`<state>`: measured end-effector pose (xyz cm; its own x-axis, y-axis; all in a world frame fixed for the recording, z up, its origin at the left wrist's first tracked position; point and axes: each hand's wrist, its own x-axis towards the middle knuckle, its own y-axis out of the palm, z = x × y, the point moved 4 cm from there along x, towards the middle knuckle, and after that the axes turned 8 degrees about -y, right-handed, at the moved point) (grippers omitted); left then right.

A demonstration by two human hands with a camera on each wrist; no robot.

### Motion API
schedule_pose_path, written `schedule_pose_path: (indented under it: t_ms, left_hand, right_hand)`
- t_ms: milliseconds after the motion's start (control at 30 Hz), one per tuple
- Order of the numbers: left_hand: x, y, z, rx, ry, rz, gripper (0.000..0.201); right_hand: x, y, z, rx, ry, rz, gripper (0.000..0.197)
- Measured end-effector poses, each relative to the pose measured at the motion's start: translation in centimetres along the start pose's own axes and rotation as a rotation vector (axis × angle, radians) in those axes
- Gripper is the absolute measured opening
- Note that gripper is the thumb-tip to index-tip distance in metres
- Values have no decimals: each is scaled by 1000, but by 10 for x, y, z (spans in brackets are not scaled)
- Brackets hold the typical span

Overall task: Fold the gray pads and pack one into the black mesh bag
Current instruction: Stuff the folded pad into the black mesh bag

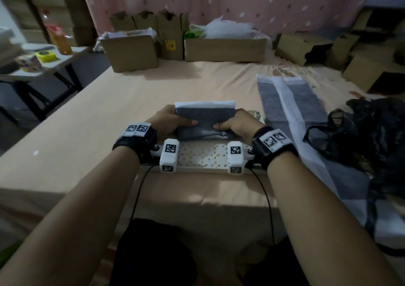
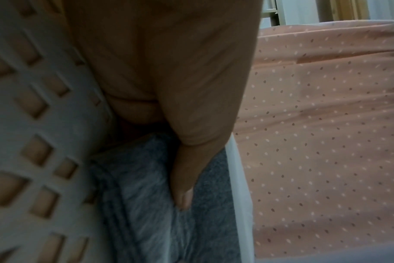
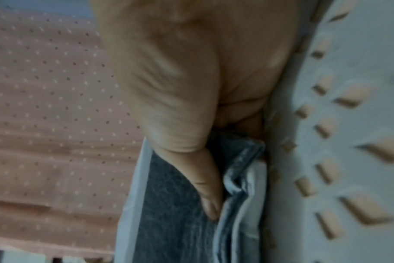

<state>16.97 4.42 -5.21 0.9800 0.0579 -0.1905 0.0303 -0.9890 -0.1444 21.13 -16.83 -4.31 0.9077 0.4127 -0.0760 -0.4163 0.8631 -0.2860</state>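
Note:
A folded gray pad (image 1: 205, 119) with a white edge lies on a white perforated board (image 1: 201, 156) in front of me. My left hand (image 1: 173, 120) grips its left side, thumb on top (image 2: 183, 197). My right hand (image 1: 237, 122) grips the right side, thumb pressed on the gray face (image 3: 210, 204). The other fingers of both hands are hidden under the pad. More gray pads (image 1: 293, 106) lie flat and unfolded to the right. The black mesh bag (image 1: 368, 136) sits crumpled at the right edge of the bed, partly on those pads.
The board rests on a peach bed sheet (image 1: 109, 114). Cardboard boxes (image 1: 223, 48) line the far edge and right corner. A small table (image 1: 43, 64) with a yellow tape roll stands at the far left. A spotted pink curtain (image 1: 219, 0) hangs behind.

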Motion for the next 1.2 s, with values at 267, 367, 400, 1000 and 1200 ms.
schedule_pose_path:
  t_ms: [267,367,400,1000,1200]
  left_hand:
    - [-30,4,-23,117,-23,-168,35]
    - [-37,16,-37,183,18,-152,51]
    - [-40,23,-44,203,37,-141,56]
    - [-87,260,-182,187,565,-107,14]
    - [-44,346,-164,783,428,119,20]
  right_hand:
    - [-1,-10,20,-216,62,-7,41]
    - [-36,-24,33,-212,38,-56,30]
    - [-48,-31,36,-181,28,-74,28]
    - [-242,-196,-8,422,-8,-885,24]
    - [-263,-254,-42,660,48,-1074,27]
